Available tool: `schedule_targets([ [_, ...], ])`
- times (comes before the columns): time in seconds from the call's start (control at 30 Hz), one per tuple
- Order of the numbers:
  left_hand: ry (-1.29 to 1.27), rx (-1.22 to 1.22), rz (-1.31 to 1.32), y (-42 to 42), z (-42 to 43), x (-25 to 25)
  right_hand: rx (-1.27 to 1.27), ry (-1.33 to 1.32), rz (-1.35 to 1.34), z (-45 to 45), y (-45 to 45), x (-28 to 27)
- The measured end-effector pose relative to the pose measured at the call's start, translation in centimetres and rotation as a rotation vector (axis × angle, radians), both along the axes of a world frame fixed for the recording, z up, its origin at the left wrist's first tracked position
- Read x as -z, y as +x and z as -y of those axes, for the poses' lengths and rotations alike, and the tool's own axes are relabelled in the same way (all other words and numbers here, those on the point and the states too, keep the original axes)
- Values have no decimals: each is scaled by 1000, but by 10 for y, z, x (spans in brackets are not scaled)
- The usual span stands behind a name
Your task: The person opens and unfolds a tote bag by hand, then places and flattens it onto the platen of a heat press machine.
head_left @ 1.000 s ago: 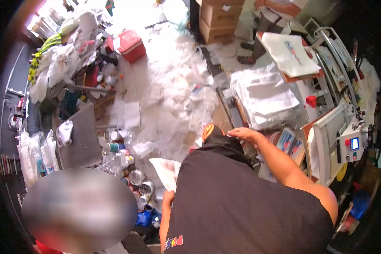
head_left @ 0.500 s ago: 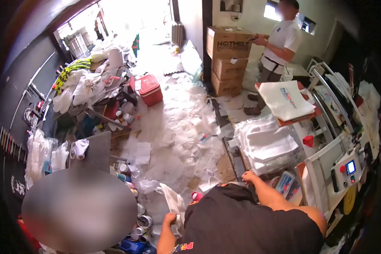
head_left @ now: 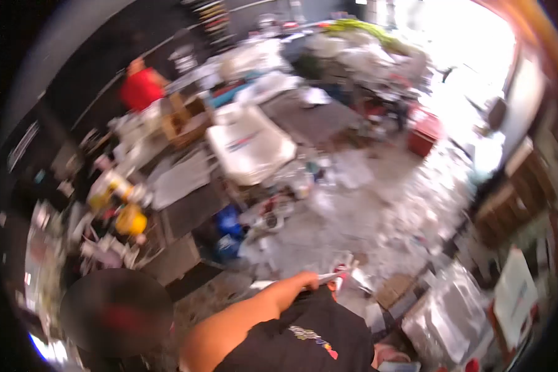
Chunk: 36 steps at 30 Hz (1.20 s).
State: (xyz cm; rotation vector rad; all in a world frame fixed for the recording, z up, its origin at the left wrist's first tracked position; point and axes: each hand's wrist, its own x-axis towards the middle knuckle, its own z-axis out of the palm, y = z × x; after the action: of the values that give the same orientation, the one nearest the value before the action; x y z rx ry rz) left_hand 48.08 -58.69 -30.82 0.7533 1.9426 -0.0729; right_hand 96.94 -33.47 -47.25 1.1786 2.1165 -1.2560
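Note:
My left hand is closed around a thin white cloth piece, held in front of my black shirt. Seen nearly edge-on, the cloth sticks out on the right of the fist; motion smears its outline. Low at my right side, what looks like my right hand is partly hidden by the shirt and blurred, so its fingers do not show. Nearest to it is a plastic-wrapped stack of white cloth. Beyond that, a white printed cloth piece lies on a tilted board.
A white printed bundle rests on a table at left. Yellow containers and blue containers stand nearer. Loose plastic litters the floor. A red cooler, cardboard boxes and a person in red are farther off.
My view has swung left, bringing in the tables and the person in red. My left hand, still gripping the white cloth, has come across my body. My right arm is now mostly hidden.

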Motion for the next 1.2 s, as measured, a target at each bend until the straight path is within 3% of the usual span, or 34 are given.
schedule_targets([
  [0.03,9,-44,-31,7,14,-13,394,-269,16,7,-4,-7],
  [0.07,26,-62,-56,18,27,-15,580,-387,39,11,0,-11],
  [0.27,-55,-100,27,47,152,-1,697,-519,65,56,3,-1],
  [0.33,-87,-164,40,59,183,-49,693,-533,54,69,2,19],
  [0.37,-119,-228,49,62,196,-72,672,-509,33,69,-1,33],
  [0.4,-119,-222,46,62,217,-50,537,-320,-23,60,-5,52],
  [0.43,-86,-183,17,63,242,-13,703,-394,-14,50,-7,60],
  [0.47,-50,-139,-9,61,264,24,33,154,15,35,-16,68],
  [0.5,-116,-132,89,59,273,21,42,409,-66,40,-24,72],
  [0.57,-112,-165,75,70,290,0,370,-160,-340,59,-63,-13],
  [0.6,-111,-212,55,66,295,-6,307,158,-269,47,-57,74],
  [0.63,-111,-306,90,61,305,3,363,-39,-212,66,-68,50],
  [0.67,-118,-374,121,59,328,26,186,235,-158,100,-82,-1],
  [0.7,232,-136,-48,55,360,49,246,56,-150,120,-86,-1],
  [0.73,220,-155,13,51,374,31,297,205,27,165,-99,-68],
  [0.77,0,-159,72,45,383,18,224,148,53,195,-110,-139],
  [0.8,122,-140,15,35,417,34,217,100,112,220,-109,-116],
  [0.87,151,-174,-37,34,474,7,390,111,26,282,-112,-112],
  [0.9,151,-198,-57,35,503,9,336,228,-9,309,-110,-114],
  [0.97,153,-219,-71,39,548,16,290,129,116,357,-106,-124],
  [1.0,148,-223,-74,40,564,22,238,28,242,375,-105,-131],
  [1.1,138,-224,-76,46,600,32,300,-90,249,426,-77,-148],
  [1.2,122,-207,-78,46,624,42,461,-41,242,453,-42,-157],
])
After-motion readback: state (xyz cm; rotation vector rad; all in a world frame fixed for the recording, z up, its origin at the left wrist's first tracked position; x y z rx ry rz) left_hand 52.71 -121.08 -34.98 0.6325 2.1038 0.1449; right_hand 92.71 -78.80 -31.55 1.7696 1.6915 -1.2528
